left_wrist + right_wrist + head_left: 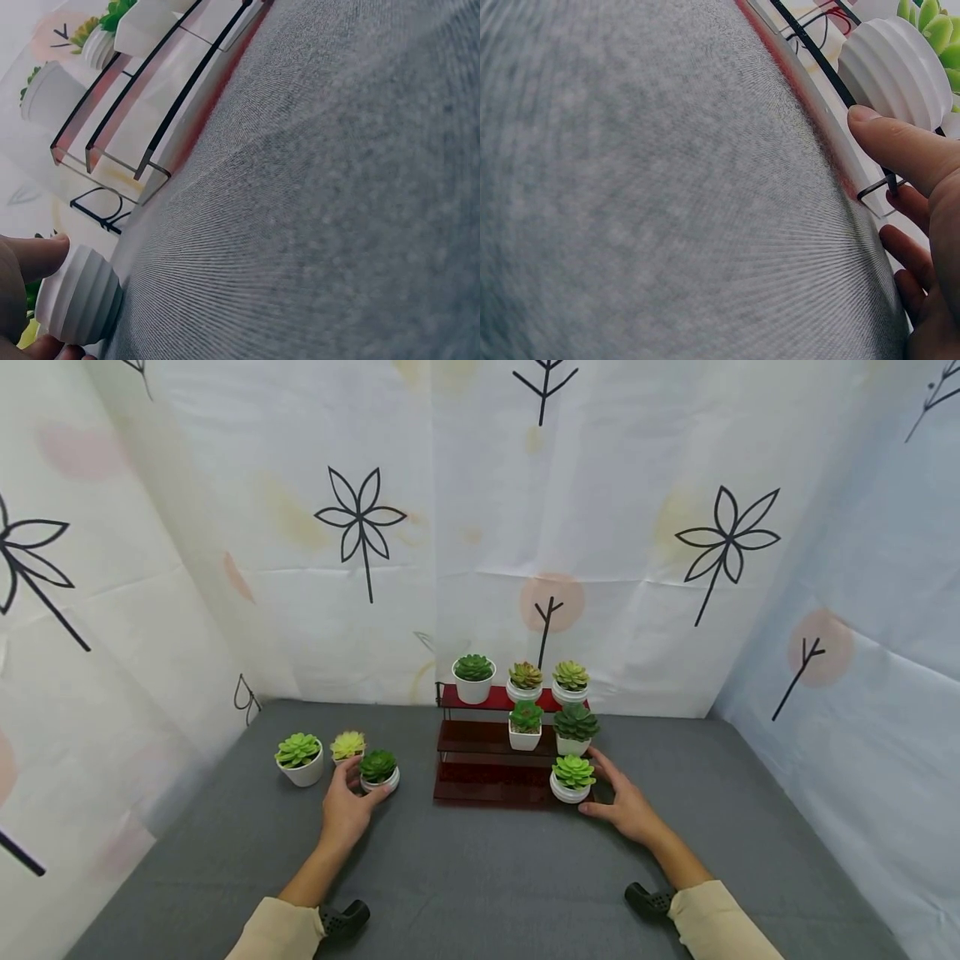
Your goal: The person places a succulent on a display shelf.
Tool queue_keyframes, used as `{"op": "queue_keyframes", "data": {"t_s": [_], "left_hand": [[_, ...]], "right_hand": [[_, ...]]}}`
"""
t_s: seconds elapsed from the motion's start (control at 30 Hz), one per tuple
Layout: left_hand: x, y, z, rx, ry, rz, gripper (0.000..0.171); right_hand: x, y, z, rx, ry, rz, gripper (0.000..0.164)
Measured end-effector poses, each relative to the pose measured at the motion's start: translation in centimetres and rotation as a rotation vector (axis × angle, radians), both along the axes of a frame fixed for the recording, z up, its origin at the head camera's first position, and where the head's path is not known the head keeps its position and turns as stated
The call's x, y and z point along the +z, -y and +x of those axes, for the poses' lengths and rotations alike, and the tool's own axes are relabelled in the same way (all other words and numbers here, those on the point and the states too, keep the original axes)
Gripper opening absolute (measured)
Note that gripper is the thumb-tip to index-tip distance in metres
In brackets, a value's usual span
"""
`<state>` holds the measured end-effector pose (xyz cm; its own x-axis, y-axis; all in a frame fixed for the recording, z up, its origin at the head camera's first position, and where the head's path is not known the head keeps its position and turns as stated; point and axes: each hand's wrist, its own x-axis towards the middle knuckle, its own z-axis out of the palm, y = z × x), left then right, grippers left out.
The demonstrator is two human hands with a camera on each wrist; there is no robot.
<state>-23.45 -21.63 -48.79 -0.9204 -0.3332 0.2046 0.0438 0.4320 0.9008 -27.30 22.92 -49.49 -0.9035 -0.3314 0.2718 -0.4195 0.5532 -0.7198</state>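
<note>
While my left hand (pixel 348 810) pinches a ribbed white pot (pixel 79 296) of dark-green leaves (pixel 377 765), yellowish rosette (pixel 348 744) just beyond it, my right hand (pixel 628 812) sits spread beside another ribbed pot (pixel 568 793) on glossy red shelving (pixel 480 783), contact unclear.

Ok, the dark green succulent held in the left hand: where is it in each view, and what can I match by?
Head: dark green succulent left of centre, in the left hand.
Left wrist: lower left, mainly its ribbed white pot.
Right wrist: not in it; the ribbed pot at upper right is another.
Shared landmark: tiered shelf, upper left in left wrist, upper right in right wrist.
</note>
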Motion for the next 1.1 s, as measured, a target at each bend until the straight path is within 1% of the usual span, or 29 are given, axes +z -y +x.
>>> {"op": "queue_keyframes", "data": {"t_s": [0.2,0.33,0.57,0.7,0.8,1.1], "left_hand": [[-0.13,0.08,-0.14,-0.006,0.047,-0.032,0.075],[-0.26,0.14,-0.23,-0.025,0.073,-0.050,0.077],[-0.75,0.27,-0.40,-0.049,0.086,-0.059,0.077],[-0.95,0.26,-0.40,-0.040,0.087,-0.061,0.075],[-0.91,0.19,-0.43,-0.029,0.082,-0.059,0.074],[-0.56,0.12,-0.52,-0.027,0.077,-0.059,0.070]], "right_hand": [[-0.06,-0.05,0.11,0.003,-0.004,-0.005,0.091],[-0.11,-0.15,0.09,0.006,-0.007,-0.004,0.092],[-0.16,-0.19,0.03,0.012,-0.018,0.000,0.092],[-0.28,-0.21,-0.07,0.021,-0.022,-0.003,0.092],[-0.30,-0.12,-0.12,0.022,-0.013,-0.014,0.092],[-0.46,-0.13,-0.22,0.016,-0.028,-0.017,0.092]]}}
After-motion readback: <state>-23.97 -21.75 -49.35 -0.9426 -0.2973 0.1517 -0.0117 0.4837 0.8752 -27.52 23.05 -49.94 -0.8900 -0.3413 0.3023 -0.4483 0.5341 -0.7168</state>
